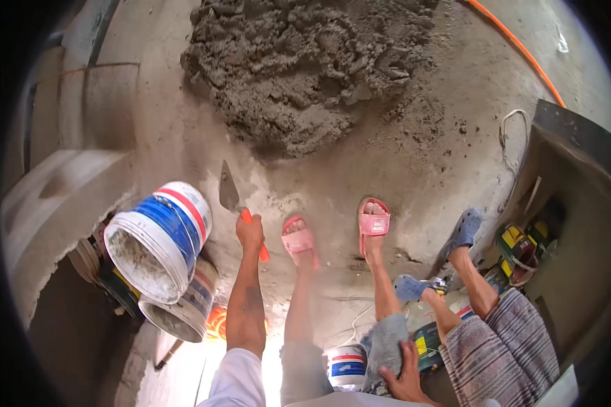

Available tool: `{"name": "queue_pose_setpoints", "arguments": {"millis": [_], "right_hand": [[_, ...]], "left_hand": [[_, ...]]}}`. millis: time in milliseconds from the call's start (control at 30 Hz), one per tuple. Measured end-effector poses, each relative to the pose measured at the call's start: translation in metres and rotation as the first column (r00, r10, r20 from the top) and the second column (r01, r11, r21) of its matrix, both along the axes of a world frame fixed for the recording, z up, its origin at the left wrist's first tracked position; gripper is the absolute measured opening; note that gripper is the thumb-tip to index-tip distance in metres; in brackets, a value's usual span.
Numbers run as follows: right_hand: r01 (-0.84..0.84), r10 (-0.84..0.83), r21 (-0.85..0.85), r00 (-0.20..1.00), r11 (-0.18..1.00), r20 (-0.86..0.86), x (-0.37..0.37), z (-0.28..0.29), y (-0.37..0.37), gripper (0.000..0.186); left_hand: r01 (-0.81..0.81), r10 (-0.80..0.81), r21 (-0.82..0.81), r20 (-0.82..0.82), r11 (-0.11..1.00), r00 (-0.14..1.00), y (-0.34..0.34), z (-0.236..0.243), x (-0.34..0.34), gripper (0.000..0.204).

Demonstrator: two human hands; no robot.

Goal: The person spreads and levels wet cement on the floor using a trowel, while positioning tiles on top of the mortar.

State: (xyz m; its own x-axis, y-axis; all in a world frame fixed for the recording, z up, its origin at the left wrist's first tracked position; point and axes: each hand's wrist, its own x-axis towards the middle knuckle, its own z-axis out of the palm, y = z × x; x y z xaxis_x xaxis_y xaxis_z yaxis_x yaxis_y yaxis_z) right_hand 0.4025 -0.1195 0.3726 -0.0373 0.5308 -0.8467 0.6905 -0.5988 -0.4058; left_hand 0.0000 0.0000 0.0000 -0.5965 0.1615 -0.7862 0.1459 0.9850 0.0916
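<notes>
My left hand [249,230] is closed around the orange handle of a trowel [236,203]; the fingers wrap it fully and the grey blade points up and away from me, toward the heap of wet mortar [305,68] that lies on the concrete floor [448,136] ahead. The blade hangs above bare floor, short of the heap and apart from it.

My right hand [404,376] is low in the view, resting on my thigh with the fingers curled over the frayed hem of my denim shorts [385,346]; it holds no tool.

Just to the left of the trowel hand, a white bucket with blue and red bands [159,241] lies tilted, its mouth facing me and its inside crusted with grey. A second, dirtier bucket [183,308] sits under and beside it. A smaller bucket of the same colours [346,370] stands between my legs.

My feet are in pink sandals [373,220] on the floor. To my right another person sits in striped trousers [502,346] and blue clogs [463,230]. An orange hose [516,44] runs across the floor at the far right.
</notes>
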Motion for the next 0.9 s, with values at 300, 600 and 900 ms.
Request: {"name": "queue_pose_setpoints", "arguments": {"millis": [300, 600, 900], "right_hand": [[-0.028, 0.038, -0.22, 0.999, 0.975, 0.039, 0.047, -0.014, 0.055, 0.069], [0.031, -0.029, -0.108, 0.999, 0.994, 0.013, 0.072, -0.028, 0.031, 0.065], [-0.028, 0.024, -0.149, 0.999, 0.988, -0.028, 0.065, -0.026, 0.025, 0.063]], "left_hand": [[-0.068, 0.077, 0.127, -0.067, 0.99, 0.995, 0.063, -0.067, 0.092, 0.032], [-0.011, 0.039, 0.279, -0.096, 0.96, 0.995, 0.05, -0.088, 0.219, 0.032], [0.446, -0.218, 0.441, -0.476, 0.779, 0.852, 0.013, -0.058, 0.208, 0.02]]}}
